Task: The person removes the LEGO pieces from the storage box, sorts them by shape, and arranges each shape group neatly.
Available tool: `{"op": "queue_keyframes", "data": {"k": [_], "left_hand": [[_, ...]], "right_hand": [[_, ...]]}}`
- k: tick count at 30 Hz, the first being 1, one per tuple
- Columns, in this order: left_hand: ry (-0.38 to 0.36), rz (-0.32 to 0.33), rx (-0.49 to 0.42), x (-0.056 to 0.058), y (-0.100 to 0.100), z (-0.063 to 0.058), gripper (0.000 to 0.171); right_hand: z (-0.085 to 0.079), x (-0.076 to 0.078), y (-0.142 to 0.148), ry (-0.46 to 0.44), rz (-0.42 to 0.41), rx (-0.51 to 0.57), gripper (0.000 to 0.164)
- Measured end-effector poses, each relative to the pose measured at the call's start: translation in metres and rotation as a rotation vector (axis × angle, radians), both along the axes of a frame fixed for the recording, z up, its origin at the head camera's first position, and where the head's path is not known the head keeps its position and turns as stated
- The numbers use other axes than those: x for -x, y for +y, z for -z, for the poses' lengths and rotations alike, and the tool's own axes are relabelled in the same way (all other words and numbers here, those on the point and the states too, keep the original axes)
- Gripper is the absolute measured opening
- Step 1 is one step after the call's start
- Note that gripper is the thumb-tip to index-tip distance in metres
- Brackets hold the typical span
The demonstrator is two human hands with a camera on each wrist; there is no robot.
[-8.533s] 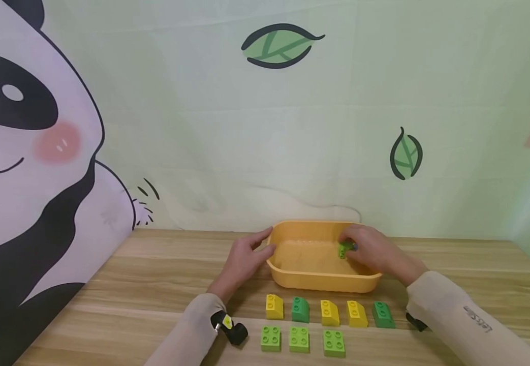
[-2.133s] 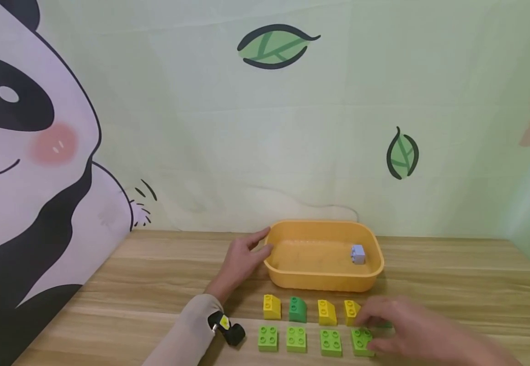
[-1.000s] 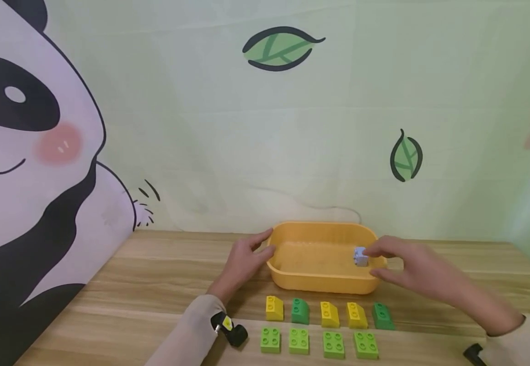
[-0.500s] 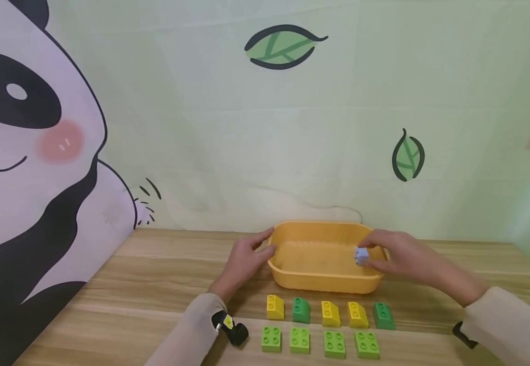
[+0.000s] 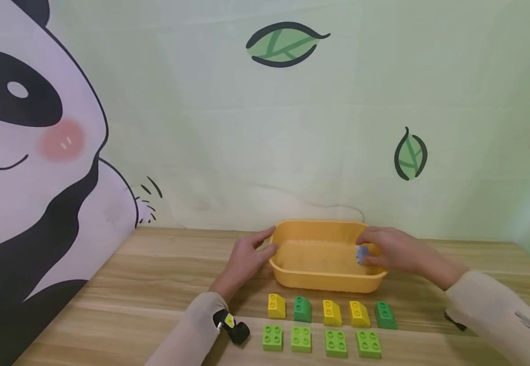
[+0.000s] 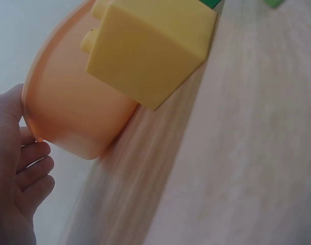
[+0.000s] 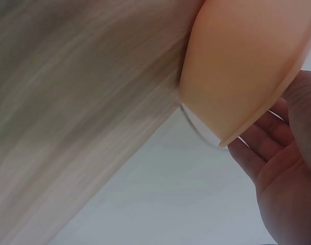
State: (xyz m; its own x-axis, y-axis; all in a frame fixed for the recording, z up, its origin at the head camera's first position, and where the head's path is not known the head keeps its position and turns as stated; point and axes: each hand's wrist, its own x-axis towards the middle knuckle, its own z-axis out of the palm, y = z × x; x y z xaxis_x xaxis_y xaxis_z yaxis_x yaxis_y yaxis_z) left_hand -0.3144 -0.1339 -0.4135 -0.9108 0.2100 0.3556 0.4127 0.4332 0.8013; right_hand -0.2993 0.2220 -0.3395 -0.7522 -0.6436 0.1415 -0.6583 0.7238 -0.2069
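A yellow-orange plastic basin (image 5: pixel 312 253) rests on the wooden table near the wall. At its left end my left hand (image 5: pixel 244 260) grips the rim between thumb and fingers; the left wrist view shows its other fingers (image 6: pixel 37 171) curled outside the wall. My right hand (image 5: pixel 397 252) reaches over the right end and pinches a light blue toy building brick (image 5: pixel 361 255) inside, partly hidden by the fingers. In the right wrist view the basin's wall (image 7: pixel 242 56) hides that brick and the right fingertips.
Before the basin stands a row of sloped bricks, with yellow (image 5: pixel 276 306) and dark green (image 5: pixel 302 309) ones. Closer to me runs a row of several lime green bricks (image 5: pixel 272 338). A panda-printed cloth wall (image 5: pixel 191 127) rises behind the table.
The right hand has set a lime green brick at the right end of the near row, then returned to the basin and pinched the light blue brick. The left hand stays on the rim.
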Motion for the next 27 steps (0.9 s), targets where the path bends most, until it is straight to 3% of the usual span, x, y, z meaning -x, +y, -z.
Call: {"op": "queue_keyframes", "data": {"k": [6, 16, 27], "left_hand": [[0.009, -0.002, -0.01, -0.001, 0.0, -0.001, 0.049], [0.014, 0.008, -0.003, 0.0, 0.001, -0.002, 0.049], [0.016, 0.003, -0.002, -0.001, 0.001, -0.002, 0.049]], "right_hand": [[0.001, 0.01, -0.003, 0.037, -0.058, -0.076, 0.028], [0.002, 0.018, -0.012, -0.003, -0.003, -0.197, 0.021], [0.002, 0.016, -0.012, -0.02, -0.013, -0.138, 0.021]]}}
